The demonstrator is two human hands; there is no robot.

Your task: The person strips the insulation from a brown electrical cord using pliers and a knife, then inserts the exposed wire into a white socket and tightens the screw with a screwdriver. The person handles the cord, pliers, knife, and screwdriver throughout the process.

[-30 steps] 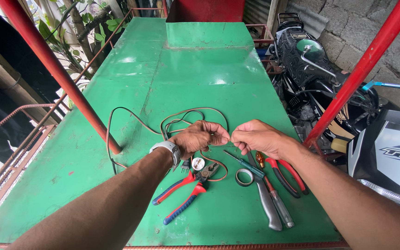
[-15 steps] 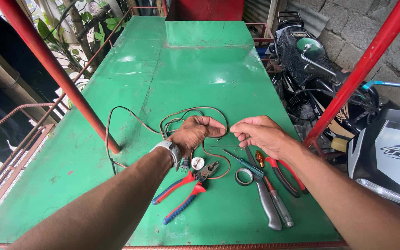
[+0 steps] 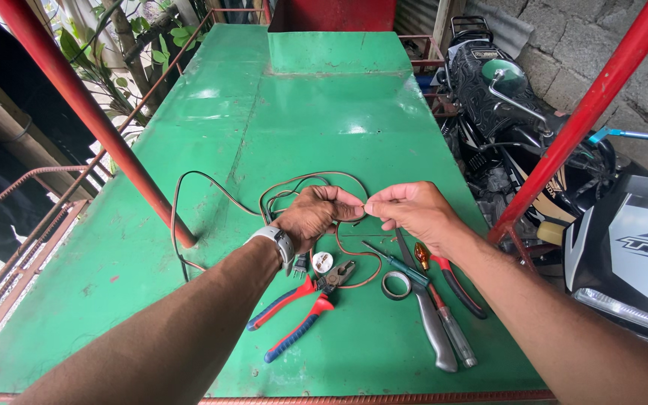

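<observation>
1. The left hand (image 3: 316,216) is curled into a loose fist, knuckles up, thumb and forefinger pinched at its right side.
2. The right hand (image 3: 412,212) faces it, fingertips pinched, almost touching the left's.
3. Both bare forearms reach forward from the lower edge, converging.
4. The left wrist is slightly bent.

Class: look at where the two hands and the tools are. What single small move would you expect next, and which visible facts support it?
Probably the right hand lowers to the pliers. Both hands pinch a short stretch of the brown wire between fingertips, the left hand steadying it, and the red-and-blue-handled pliers lie open just below on the green table, within easy reach.
</observation>
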